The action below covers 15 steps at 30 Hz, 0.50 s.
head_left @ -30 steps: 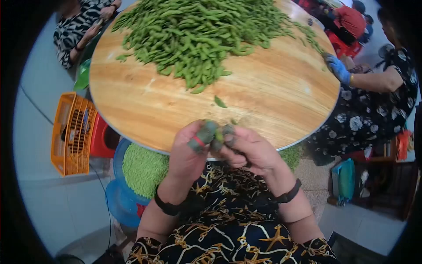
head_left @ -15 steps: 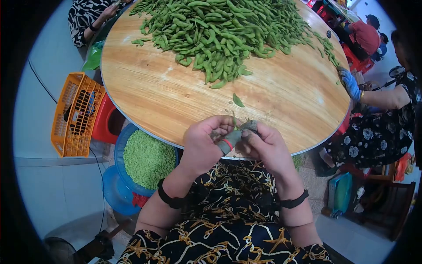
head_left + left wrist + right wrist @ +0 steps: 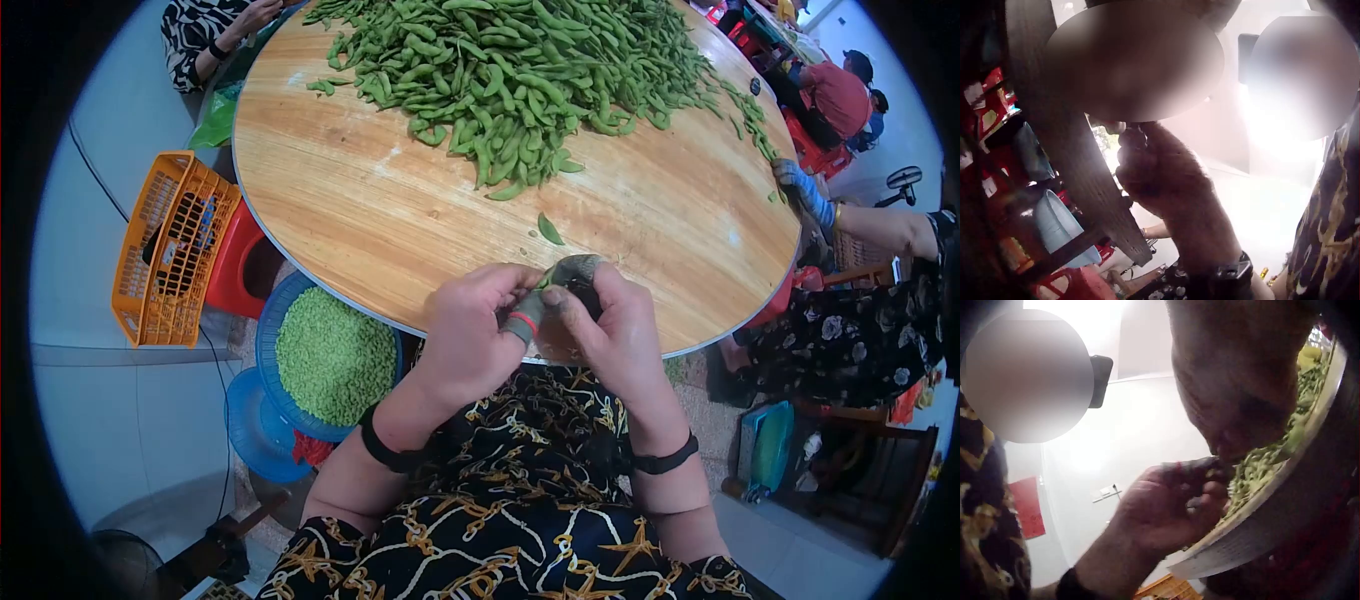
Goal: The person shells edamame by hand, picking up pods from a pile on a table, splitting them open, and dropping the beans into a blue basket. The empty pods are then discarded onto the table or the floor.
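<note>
My left hand [image 3: 478, 325] and right hand [image 3: 622, 325] meet over the near edge of the wooden table [image 3: 340, 220]. Between their fingertips is a green soybean pod [image 3: 546, 279], mostly hidden by the fingers and pinched from both sides. The left thumb wears a dark green cover with a red band [image 3: 523, 322]. Grey-green covers also wrap fingers of the right hand. Just beyond the hands a single pod [image 3: 549, 229] lies on the wood. In the right wrist view, dim light shows the left hand [image 3: 1160, 512] with curled fingers beside the right hand [image 3: 1229, 375].
A big heap of pods [image 3: 520, 90] covers the table's far side. Below its left edge stands a blue basin [image 3: 266, 345] of shelled beans [image 3: 335, 355], near another blue basin [image 3: 255, 440], a red stool [image 3: 232, 265] and an orange crate [image 3: 135, 250]. Another person's gloved hand [image 3: 805, 190] rests at right.
The head view has shifted, so the table sits further right in it. My left hand has turned, its banded thumb now pointing towards the right hand. The fingertips stay together around a pod.
</note>
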Tool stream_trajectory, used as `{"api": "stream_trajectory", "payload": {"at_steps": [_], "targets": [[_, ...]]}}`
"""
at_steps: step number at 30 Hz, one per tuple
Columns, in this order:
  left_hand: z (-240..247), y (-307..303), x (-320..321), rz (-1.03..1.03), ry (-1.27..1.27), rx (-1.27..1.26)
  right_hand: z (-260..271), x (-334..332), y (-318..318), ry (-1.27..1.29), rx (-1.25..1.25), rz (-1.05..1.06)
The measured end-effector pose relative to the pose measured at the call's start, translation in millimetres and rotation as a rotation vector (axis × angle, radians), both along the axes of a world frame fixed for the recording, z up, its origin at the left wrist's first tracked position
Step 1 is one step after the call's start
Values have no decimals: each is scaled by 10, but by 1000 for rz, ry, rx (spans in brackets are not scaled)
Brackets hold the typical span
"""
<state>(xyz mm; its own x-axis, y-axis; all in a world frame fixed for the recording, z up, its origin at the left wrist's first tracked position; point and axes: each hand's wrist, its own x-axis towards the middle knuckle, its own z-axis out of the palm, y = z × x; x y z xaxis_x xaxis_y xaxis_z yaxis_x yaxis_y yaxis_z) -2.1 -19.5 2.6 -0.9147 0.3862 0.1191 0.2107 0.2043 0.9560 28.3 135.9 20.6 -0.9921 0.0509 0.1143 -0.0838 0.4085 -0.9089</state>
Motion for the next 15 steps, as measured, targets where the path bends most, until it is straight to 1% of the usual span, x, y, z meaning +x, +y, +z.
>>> {"api": "stream_trajectory", "payload": {"at_steps": [1, 3, 4, 6, 7, 9, 10, 11, 12, 13, 14, 15], "targets": [[31, -28, -19, 0, -1, 1, 6, -16, 3, 69, 49, 25], [104, -93, -60, -140, -430, 229, 4, -15, 27, 65, 45, 35], [72, -96, -69, -135, -432, 232, -13, -7, 25, 67, 36, 33], [-2, -92, -89, -187, -611, 359, -64, -11, 14, 71, 22, 32], [-1, -84, -85, -186, -610, 359, -103, -22, 15, 49, -13, 19], [-3, -57, -60, -133, -467, 292, -82, -32, 10, 27, -47, 5], [12, -42, -52, -132, -467, 293, -10, -32, 3, -127, -250, -24], [39, -30, -40, -133, -327, 169, 30, -30, -2, -282, -452, -53], [52, -25, -33, -134, -185, 45, 21, -30, 4, -283, -451, -52], [52, -24, -27, -133, -185, 45, 4, -28, 19, -267, -391, -40], [51, -21, -20, -129, -95, -77, -10, -28, 33, -251, -330, -28], [52, -18, -14, -124, -6, -198, -16, -32, 39, -251, -330, -28]]}}
